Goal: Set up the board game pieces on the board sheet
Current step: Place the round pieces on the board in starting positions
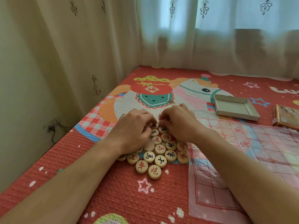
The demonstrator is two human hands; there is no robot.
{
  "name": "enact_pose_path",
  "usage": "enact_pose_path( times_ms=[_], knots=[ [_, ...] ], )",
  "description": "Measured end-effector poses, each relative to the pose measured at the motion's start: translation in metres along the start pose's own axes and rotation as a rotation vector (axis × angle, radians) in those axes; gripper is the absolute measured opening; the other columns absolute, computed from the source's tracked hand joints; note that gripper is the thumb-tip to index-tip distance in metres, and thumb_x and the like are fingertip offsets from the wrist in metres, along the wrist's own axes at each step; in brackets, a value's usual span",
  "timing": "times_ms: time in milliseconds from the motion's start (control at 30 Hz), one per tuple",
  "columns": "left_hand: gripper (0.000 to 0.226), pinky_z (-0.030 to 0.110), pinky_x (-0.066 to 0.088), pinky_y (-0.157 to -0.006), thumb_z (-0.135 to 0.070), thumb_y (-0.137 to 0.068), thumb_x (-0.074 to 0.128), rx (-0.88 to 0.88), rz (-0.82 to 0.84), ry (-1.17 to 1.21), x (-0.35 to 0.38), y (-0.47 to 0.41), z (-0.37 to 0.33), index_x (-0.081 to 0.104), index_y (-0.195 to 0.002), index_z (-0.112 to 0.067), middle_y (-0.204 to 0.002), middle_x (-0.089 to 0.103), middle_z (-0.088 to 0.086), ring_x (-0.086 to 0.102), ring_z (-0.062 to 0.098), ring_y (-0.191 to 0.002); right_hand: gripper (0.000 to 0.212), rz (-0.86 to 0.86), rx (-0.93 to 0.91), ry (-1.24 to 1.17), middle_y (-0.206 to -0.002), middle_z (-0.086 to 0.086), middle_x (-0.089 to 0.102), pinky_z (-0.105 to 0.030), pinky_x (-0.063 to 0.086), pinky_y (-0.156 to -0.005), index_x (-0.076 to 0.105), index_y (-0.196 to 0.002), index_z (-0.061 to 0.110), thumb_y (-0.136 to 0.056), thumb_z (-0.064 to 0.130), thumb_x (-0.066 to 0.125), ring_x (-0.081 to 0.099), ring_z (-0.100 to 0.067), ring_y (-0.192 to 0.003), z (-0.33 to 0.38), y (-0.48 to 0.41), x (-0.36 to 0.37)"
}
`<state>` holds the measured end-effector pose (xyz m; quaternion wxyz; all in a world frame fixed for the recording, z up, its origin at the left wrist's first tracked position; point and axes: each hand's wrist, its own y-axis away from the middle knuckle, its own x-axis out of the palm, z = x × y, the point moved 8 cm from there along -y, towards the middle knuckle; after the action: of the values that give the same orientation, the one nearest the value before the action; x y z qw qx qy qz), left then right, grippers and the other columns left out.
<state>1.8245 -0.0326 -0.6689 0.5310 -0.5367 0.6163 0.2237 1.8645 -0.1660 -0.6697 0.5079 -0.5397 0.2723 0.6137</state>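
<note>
**Mia:** Where are the pieces?

**Tom:** The pieces (159, 152) sit in a tight bunch on the mat (113, 183), just beside the left edge of the sheet (267, 151). None is on the sheet yet.

**Mia:** So what should be done now?

**Tom:** I think they need sorting first. Put red words with red and black with black. One piece shows its plain side, so flip it over. Lift one at a time, so the bunch does not slide apart. The sheet looks thin and crinkly, so smooth it flat. Then set each piece where two lines cross.

**Mia:** How are the hands?

**Tom:** Both arms reach in from the near edge of the mat. The hands meet at the far end of the bunch, knuckles up. The right hand (178, 125) pinches one of the pieces in its fingertips. The left hand (134, 126) is curled over the pieces. I cannot tell if it grips one.

**Mia:** Anything else?

**Tom:** A tray (234, 109) lies past the far edge of the sheet. A box (286, 117) is at the mat's right edge.
</note>
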Motion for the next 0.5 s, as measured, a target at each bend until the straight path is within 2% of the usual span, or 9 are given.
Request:
enact_pose_path(
  times_ms=[133,200,267,300,400,500],
  knots=[
    [0.034,0.046,0.047,-0.099,-0.032,-0.085,0.045,0.000,0.015,0.001,0.001,0.000,0.001,0.069,-0.109,-0.027,-0.114,0.065,-0.012,0.055,0.014,-0.113,0.007,-0.153,-0.066,-0.085,-0.098,0.006,0.068,-0.043,0.049,-0.087,0.073,-0.098,0.025,-0.092,0.026,0.072,0.052,-0.019,-0.101,0.004,0.003,-0.010],
    [0.034,0.046,0.047,-0.099,-0.032,-0.086,0.045,0.000,0.020,0.004,0.002,0.001,0.001,0.069,-0.109,-0.027,-0.115,0.065,-0.012,0.055,0.014,-0.114,0.008,-0.219,-0.113,-0.107,-0.092,0.006,0.072,-0.030,0.050,-0.077,0.077,-0.093,0.023,-0.086,0.020,0.079,0.057,-0.013,-0.088,0.008,0.005,-0.018],
    [0.035,0.046,0.047,-0.100,-0.033,-0.086,0.045,0.002,0.018,0.014,0.002,0.001,0.000,0.069,-0.111,-0.027,-0.116,0.065,-0.011,0.055,0.014,-0.115,0.008,-0.171,-0.130,-0.116,-0.085,0.006,0.075,-0.015,0.045,-0.066,0.081,-0.088,0.021,-0.081,0.019,0.084,0.062,-0.009,-0.076,0.011,0.004,-0.019],
    [0.037,0.046,0.046,-0.100,-0.033,-0.087,0.045,0.006,0.018,0.021,0.002,0.001,0.000,0.068,-0.114,-0.027,-0.118,0.065,-0.011,0.055,0.014,-0.116,0.007,-0.125,-0.137,-0.111,-0.081,0.006,0.076,-0.014,0.045,-0.064,0.082,-0.086,0.022,-0.080,0.018,0.085,0.064,-0.008,-0.072,0.013,0.004,-0.017],
    [0.043,0.046,0.045,-0.103,-0.034,-0.091,0.043,0.027,0.027,0.043,0.004,0.001,-0.004,0.061,-0.129,-0.026,-0.126,0.063,-0.010,0.051,0.012,-0.121,0.007,-0.055,-0.134,-0.138,-0.080,0.005,0.077,-0.021,0.051,-0.068,0.083,-0.089,0.022,-0.083,0.019,0.083,0.065,-0.008,-0.072,0.015,0.007,-0.017],
    [0.046,0.048,0.043,-0.106,-0.039,-0.095,0.041,0.037,0.037,0.059,0.005,0.002,-0.007,0.057,-0.136,-0.025,-0.135,0.059,-0.009,0.047,0.011,-0.128,0.007,-0.090,-0.062,-0.244,-0.084,0.008,0.074,-0.014,0.046,-0.067,0.081,-0.094,0.020,-0.089,0.023,0.077,0.063,-0.003,-0.076,0.004,0.009,-0.042]
  ],
)
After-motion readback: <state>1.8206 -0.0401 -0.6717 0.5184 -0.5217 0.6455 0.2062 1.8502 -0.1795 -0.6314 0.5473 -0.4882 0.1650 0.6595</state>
